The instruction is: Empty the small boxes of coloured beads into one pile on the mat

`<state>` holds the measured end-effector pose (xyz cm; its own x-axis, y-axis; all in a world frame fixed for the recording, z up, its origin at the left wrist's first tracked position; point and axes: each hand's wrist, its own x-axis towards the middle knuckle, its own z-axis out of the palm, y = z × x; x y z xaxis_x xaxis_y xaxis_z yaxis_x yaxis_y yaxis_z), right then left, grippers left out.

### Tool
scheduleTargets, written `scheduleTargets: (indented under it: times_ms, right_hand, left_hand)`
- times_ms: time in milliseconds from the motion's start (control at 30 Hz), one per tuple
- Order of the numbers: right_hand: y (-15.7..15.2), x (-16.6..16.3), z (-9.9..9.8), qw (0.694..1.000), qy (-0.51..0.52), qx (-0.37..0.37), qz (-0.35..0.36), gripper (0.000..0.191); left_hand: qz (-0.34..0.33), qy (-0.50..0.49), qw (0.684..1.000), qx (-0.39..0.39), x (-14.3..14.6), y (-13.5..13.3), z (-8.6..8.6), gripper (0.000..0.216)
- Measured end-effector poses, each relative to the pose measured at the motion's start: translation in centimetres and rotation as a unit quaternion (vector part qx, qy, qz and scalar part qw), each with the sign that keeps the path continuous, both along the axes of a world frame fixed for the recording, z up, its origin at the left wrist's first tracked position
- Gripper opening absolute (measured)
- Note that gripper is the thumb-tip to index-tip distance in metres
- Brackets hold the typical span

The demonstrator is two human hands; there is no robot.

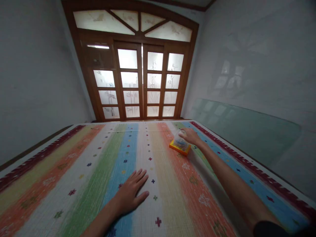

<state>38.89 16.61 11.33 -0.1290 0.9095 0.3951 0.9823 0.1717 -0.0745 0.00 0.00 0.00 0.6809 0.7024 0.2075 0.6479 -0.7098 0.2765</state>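
Layout: two hands and one box on the mat.

The left hand (130, 194) lay flat on the mat (74, 184), near. The right hand (189, 136) rested on the box (179, 147), farther off and right. A door (138, 82) stood behind the mat.

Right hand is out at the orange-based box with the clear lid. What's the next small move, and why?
Probably close the right hand around the box and draw it back. The fingers rest on its clear lid with the arm stretched far out, so a firm grip is likely needed first. The left hand lies flat on the striped mat, bracing.
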Motion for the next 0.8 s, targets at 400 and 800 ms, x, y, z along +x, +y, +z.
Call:
scheduleTargets:
  times_ms: [400, 800]
  right_hand:
    - [-8.7, -10.2, -2.1, 0.923, 0.104, -0.039, 0.368, 0.053]
    - [-12.8, -16.1, -4.8, 0.863, -0.019, -0.147, 0.482, 0.045]
  left_hand:
    - [0.082, -0.183, 0.978, -0.049, -0.1, -0.4, 0.6, 0.065]
    - [0.089, -0.212, 0.973, 0.025, -0.1, -0.6, 1.4, 0.045]
